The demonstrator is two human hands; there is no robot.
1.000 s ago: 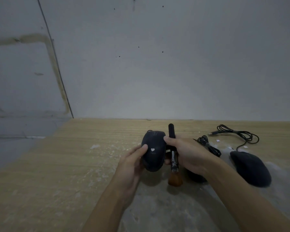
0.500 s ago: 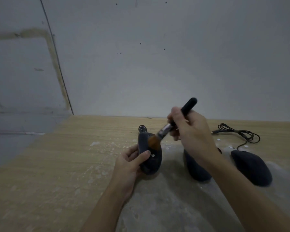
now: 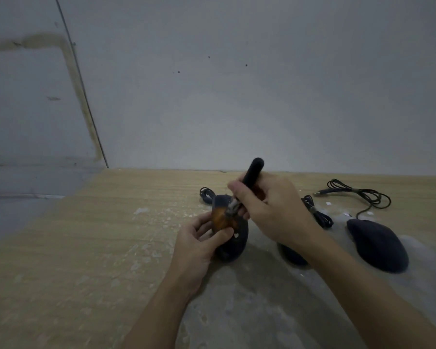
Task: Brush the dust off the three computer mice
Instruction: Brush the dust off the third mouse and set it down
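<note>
My left hand [image 3: 199,244] grips a dark computer mouse [image 3: 237,244] tilted up on the wooden table, thumb on its side. My right hand [image 3: 269,210] holds a brush [image 3: 252,175] by its black handle; the orange-brown bristles [image 3: 222,217] press on the mouse's upper front. A second dark mouse [image 3: 291,255] lies just right of it, mostly hidden behind my right wrist. A third dark mouse [image 3: 378,245] rests flat further right.
Coiled black cables lie behind the mice: one [image 3: 205,195] behind the held mouse, one [image 3: 317,212] in the middle, a loose cable with a USB plug [image 3: 358,193] at the back right. White dust flecks [image 3: 146,212] and a grey dusty patch [image 3: 249,311] cover the table [image 3: 73,260]. A wall stands behind.
The brush head has swept down and left across the held mouse, and its handle stands steeper. My right hand has dropped closer to the mouse. The left hand keeps its grip.
</note>
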